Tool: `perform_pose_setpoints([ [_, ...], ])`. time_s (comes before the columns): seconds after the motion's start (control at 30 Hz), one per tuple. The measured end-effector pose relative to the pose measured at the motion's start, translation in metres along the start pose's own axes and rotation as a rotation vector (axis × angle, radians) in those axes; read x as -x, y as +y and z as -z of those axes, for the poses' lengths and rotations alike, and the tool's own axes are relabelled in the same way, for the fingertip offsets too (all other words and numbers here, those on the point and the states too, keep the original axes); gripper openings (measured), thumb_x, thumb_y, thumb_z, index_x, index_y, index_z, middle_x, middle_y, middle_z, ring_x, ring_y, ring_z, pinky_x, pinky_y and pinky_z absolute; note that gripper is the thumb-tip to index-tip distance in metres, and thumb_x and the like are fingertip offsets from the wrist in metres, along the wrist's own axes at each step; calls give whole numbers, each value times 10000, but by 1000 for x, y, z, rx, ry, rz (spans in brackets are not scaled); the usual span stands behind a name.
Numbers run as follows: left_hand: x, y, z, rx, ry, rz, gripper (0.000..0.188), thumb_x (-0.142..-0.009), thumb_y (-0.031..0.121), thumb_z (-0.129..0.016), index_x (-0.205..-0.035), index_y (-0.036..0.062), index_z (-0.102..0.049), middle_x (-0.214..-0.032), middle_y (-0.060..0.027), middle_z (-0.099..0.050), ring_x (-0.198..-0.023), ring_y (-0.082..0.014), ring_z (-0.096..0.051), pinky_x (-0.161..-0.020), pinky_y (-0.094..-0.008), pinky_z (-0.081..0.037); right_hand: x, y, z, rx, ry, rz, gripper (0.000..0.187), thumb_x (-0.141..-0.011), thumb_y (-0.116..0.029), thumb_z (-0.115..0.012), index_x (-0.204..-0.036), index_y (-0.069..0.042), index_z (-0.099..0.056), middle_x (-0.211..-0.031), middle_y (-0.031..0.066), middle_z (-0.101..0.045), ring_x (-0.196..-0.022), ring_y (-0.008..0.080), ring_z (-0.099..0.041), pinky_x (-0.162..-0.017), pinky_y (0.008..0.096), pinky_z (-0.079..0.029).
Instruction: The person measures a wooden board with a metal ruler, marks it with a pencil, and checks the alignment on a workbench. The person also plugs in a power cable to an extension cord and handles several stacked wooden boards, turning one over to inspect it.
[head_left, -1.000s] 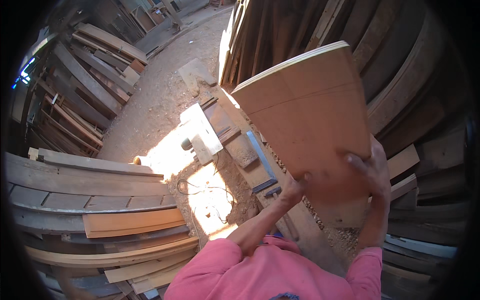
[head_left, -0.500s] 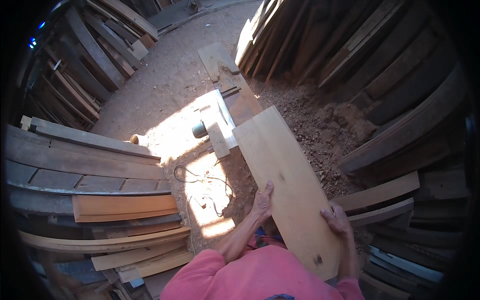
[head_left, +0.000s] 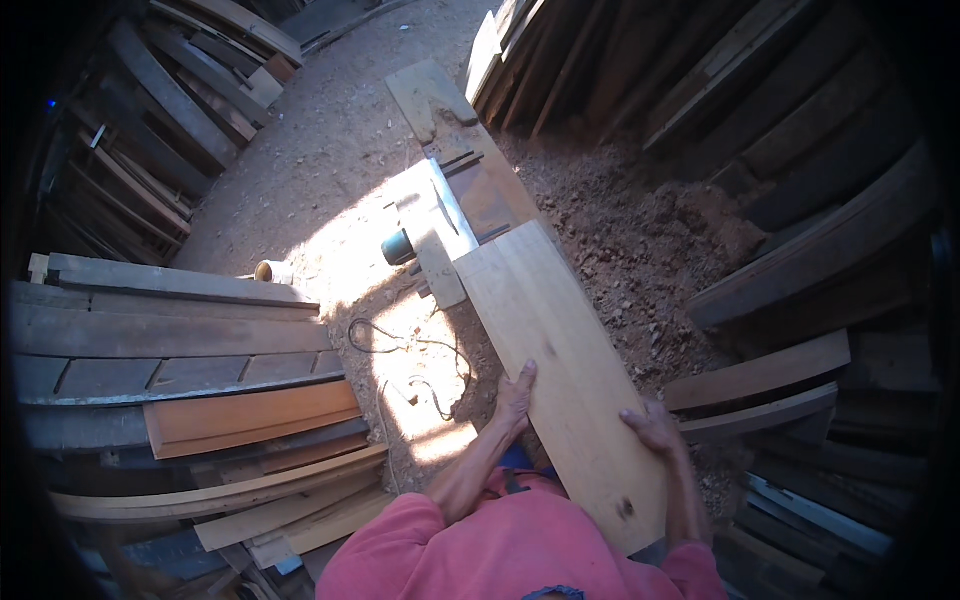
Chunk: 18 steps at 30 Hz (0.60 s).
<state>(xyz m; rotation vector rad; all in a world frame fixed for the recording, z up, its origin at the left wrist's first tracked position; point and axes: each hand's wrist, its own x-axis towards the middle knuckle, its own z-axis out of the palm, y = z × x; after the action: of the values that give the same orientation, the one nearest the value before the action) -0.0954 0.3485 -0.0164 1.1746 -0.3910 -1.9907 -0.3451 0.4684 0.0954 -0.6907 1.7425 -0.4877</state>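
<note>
A long, wide pale wooden board with a dark knot near its close end slants away from my body. My left hand grips its left edge, thumb on top and fingers underneath. On the opposite edge my right hand is closed, thumb over the upper face, its other fingers partly hidden. The board's far end lies at or just over the near part of a low woodworking machine's bed; contact there cannot be made out. Along the bed's left side runs a bright metal fence, with a dark green motor beyond it.
Stacked planks fill the left side. More boards lean along the right. Wood shavings heap beside the machine. A dark cord loops over the sunlit ground, and a small round container lies farther left.
The board has drawn back slightly toward me, baring a dark slot in the machine's bed by its far end. Both hands keep their hold. The whole view has shifted a little.
</note>
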Motion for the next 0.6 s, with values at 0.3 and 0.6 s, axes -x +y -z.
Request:
perform_pose_setpoints([
  [0.3, -24, 3, 16, -103, 47, -69, 598, -974, 379, -709, -1373, -19, -510, -1258, -133, -641, -1106, -231, -648, -938, -387, -555, -21, -4, -17, 141, 38, 35, 555, -955, -382, -613, -1346, 11, -605, -1133, 230, -719, -1016, 309, -704, -909, 444, -531],
  [0.6, -42, 19, 16, -195, 94, -96, 610, -960, 400, -727, -1344, -34, -537, -1225, -133, -660, -1072, -218, -652, -921, -365, -548, -33, -34, -21, 178, 38, 28, 572, -956, -406, -601, -1347, 12, -607, -1155, 252, -711, -1054, 343, -702, -934, 460, -522],
])
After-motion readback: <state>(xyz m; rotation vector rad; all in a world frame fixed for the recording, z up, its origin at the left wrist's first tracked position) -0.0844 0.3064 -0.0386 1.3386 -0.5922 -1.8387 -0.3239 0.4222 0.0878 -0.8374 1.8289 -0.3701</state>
